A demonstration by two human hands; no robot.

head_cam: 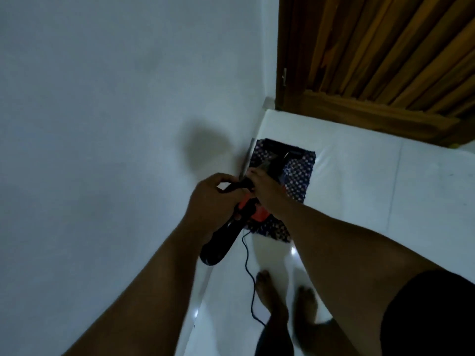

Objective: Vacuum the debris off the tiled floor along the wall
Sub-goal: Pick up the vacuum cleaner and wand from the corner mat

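A black and orange stick vacuum (221, 240) stands close to the white wall (102, 124). My left hand (210, 201) grips its black handle. My right hand (262, 186) is closed on the vacuum's upper part just above the orange body (259, 214). Its floor head (282, 150) rests on a dark patterned mat (298, 173) lying on the white tiled floor (385, 188) against the wall. A thin black cord (248, 265) trails from the vacuum down across the tiles. No debris can be made out in this dim view.
A wooden slatted door (372, 60) closes the far end of the floor. My two bare feet (282, 294) stand on the tiles near the cord. A narrow skirting strip (205, 278) runs along the base of the wall.
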